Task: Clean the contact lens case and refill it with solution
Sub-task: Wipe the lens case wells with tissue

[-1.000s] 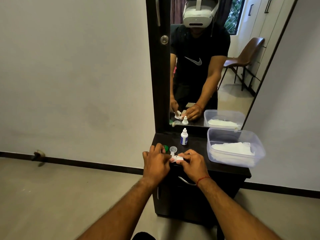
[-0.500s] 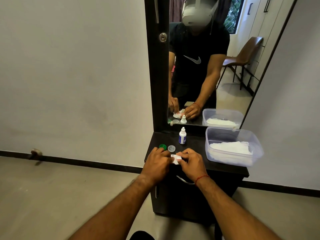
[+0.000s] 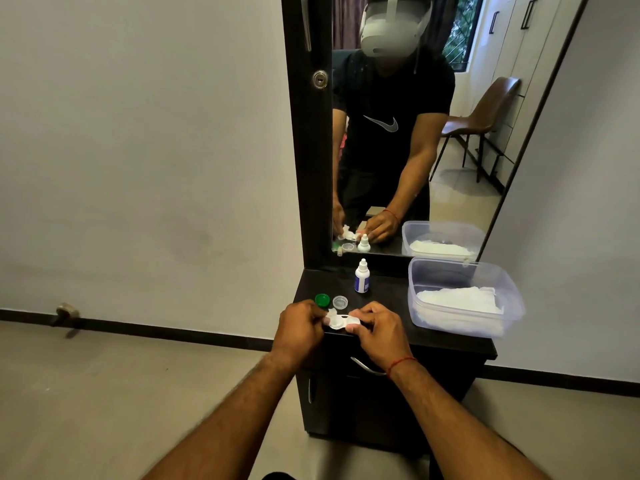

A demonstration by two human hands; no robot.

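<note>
Near the middle of the frame stands a dark cabinet [image 3: 450, 344] with a tall mirror [image 3: 433, 150]. At its right sits a clear tub [image 3: 512, 289] with white cloth. The left hand [image 3: 299, 329] and right hand [image 3: 379, 329] each pinch one end of the white lens case [image 3: 341, 321] at the front edge. Just above stand a small bottle [image 3: 362, 280], a green cap [image 3: 322, 300] and a clear cap [image 3: 340, 301].

The contact lens case [image 3: 341, 321] is white, with two round wells joined side by side; it lies flat at the front edge of the dark cabinet top, both wells uncovered; the green cap [image 3: 322, 300] and the clear cap [image 3: 340, 302] lie just behind it; the solution bottle [image 3: 362, 280], white with blue label, stands upright further back, its cap on.
</note>
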